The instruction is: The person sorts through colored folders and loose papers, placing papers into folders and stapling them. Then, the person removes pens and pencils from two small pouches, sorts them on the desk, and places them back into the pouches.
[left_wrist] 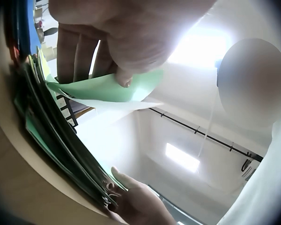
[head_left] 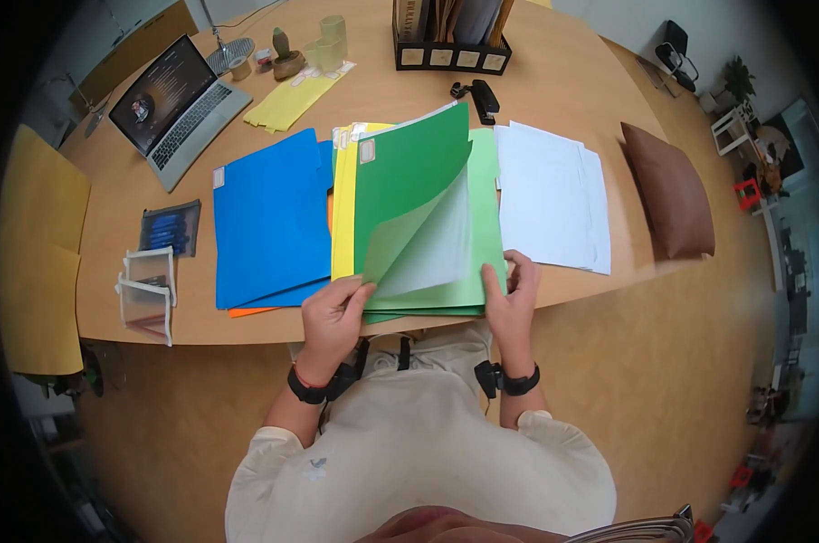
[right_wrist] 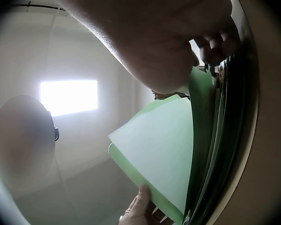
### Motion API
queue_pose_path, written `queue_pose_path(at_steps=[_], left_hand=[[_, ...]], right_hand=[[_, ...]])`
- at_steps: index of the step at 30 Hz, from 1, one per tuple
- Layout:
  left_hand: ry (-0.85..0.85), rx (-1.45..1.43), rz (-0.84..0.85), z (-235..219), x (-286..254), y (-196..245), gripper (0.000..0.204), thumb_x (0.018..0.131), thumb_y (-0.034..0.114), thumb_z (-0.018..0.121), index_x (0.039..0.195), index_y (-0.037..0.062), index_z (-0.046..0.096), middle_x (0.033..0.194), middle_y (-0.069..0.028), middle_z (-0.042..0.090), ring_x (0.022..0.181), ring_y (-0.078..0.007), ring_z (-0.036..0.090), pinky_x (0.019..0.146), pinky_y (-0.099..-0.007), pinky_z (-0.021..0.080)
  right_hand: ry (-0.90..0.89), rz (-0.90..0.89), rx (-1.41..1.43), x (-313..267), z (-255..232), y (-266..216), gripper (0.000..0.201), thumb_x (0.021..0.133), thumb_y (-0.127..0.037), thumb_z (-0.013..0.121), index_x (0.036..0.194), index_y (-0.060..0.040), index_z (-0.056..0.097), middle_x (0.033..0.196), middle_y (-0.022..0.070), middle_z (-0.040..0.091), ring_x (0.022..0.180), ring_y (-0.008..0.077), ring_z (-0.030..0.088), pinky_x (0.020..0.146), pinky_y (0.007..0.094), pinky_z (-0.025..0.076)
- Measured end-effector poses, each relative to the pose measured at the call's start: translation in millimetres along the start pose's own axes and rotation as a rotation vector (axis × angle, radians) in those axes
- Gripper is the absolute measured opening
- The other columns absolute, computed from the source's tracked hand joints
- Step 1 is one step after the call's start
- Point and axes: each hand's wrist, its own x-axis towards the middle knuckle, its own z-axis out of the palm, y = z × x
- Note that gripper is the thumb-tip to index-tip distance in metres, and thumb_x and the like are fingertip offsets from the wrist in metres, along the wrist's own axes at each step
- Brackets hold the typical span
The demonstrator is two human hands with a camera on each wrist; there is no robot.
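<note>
A green folder (head_left: 414, 172) lies half opened on a stack in front of me, its front cover bent up and over. White paper (head_left: 441, 244) shows under the lifted cover. My left hand (head_left: 331, 319) pinches the cover's lower left corner between thumb and fingers; the left wrist view shows the thumb on the raised green cover (left_wrist: 114, 88). At the lower right, my right hand (head_left: 515, 303) grips the folder's edge, thumb on top and fingers beyond the side. Yellow folders (head_left: 344, 226) stick out at the left of the stack.
Blue folders (head_left: 269, 222) lie left of the stack, white sheets (head_left: 554, 199) right of it. A brown cushion (head_left: 670, 190) sits farther right. Behind stand a black file box (head_left: 453, 59) and a black stapler (head_left: 485, 101). A laptop (head_left: 179, 113) and zip pouches (head_left: 170, 228) are at left.
</note>
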Motion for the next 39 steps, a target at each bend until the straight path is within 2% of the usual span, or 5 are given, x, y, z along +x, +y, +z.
queue_pose_path(at_steps=[11,21,27,31,39], left_hand=[[-0.037,0.095,0.038,-0.2,-2.7,4.8,0.005,0.097,0.000,0.073,0.098,-0.0045,0.073,0.088,-0.0170,0.075,0.073,-0.0240,0.071,0.069,-0.0315,0.056],[0.471,-0.001,-0.001,-51.9,8.7,-39.4,0.007,0.103,-0.001,0.068,0.109,-0.0040,0.067,0.101,-0.0108,0.072,0.085,-0.0150,0.068,0.076,-0.0297,0.058],[0.644,0.481,0.107,-115.5,1.2,-57.3,0.016,0.104,0.000,0.068,0.118,-0.0052,0.068,0.111,-0.0163,0.074,0.097,-0.0269,0.073,0.084,-0.0363,0.059],[0.499,0.784,0.092,-134.1,-7.5,-57.1,0.018,0.101,-0.003,0.064,0.118,-0.0038,0.070,0.114,-0.0202,0.074,0.106,-0.0389,0.072,0.094,-0.0419,0.057],[0.186,0.891,-0.066,-144.1,-16.8,-69.4,0.023,0.096,-0.007,0.059,0.111,0.0000,0.075,0.126,-0.0168,0.075,0.118,-0.0382,0.070,0.102,-0.0455,0.056]], right_hand=[[-0.092,0.009,0.300,-1.2,8.3,18.5,0.019,0.100,-0.013,0.073,0.106,0.0049,0.071,0.123,0.0168,0.056,0.109,0.0284,0.056,0.093,0.0381,0.049],[0.109,0.111,0.219,19.1,-11.1,55.1,0.015,0.102,-0.012,0.072,0.101,0.0032,0.069,0.103,0.0058,0.063,0.079,0.0106,0.052,0.068,0.0284,0.046],[0.364,0.175,-0.121,54.1,-64.8,90.8,0.030,0.103,-0.025,0.070,0.104,0.0054,0.069,0.102,0.0111,0.063,0.080,0.0197,0.057,0.072,0.0346,0.048],[0.486,0.127,-0.324,69.6,-90.7,117.5,0.041,0.102,-0.029,0.070,0.112,0.0102,0.070,0.112,0.0232,0.066,0.098,0.0358,0.064,0.084,0.0416,0.052],[0.374,0.260,-0.558,84.5,-104.6,112.7,0.042,0.102,-0.033,0.068,0.113,0.0079,0.070,0.111,0.0196,0.063,0.093,0.0361,0.067,0.087,0.0474,0.054]])
